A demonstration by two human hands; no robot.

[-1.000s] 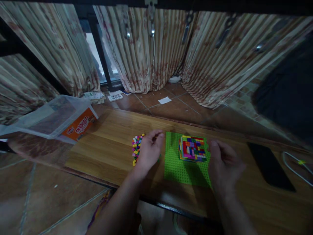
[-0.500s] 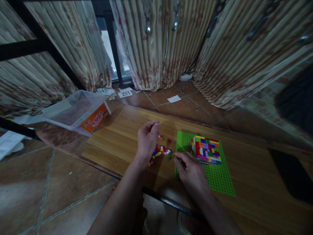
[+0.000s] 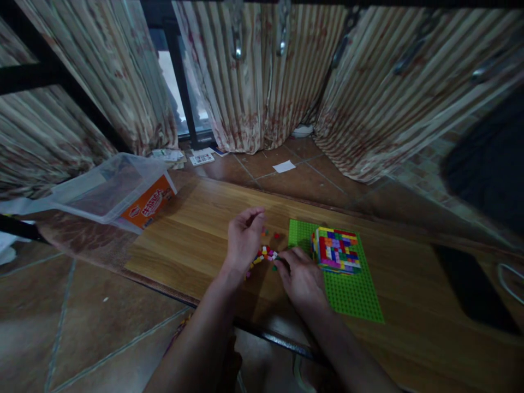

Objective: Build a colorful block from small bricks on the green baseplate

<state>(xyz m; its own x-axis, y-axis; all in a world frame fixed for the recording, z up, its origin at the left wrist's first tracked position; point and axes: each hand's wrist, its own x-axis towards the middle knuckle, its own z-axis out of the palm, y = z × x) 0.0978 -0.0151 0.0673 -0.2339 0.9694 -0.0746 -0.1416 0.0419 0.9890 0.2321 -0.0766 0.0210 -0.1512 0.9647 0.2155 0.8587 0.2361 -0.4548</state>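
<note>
My left hand (image 3: 244,237) is raised over the table, thumb and fingers pinched together. Whatever is between those fingertips is too small or hidden to make out. Small loose toy bricks (image 3: 257,259) in several colours lie just beside and partly behind it. At the right edge of this pile, my right hand (image 3: 302,273) closes thumb and forefinger on a small toy brick, pale at the fingertips. Right of that hand, a block built of many coloured bricks (image 3: 338,250) stands on a green studded baseplate (image 3: 356,300). The right hand covers part of the baseplate's left side.
The wooden table (image 3: 188,229) runs across the view. A clear plastic bin (image 3: 110,188) with an orange label sits at its left end. A dark flat object (image 3: 470,284) lies on the right, near a white cable (image 3: 507,281). Curtains (image 3: 262,82) hang behind.
My right hand has moved left off the baseplate's edge to the loose bricks, and its fingertips have closed. My left hand stays pinched in much the same place. The view has shifted slightly.
</note>
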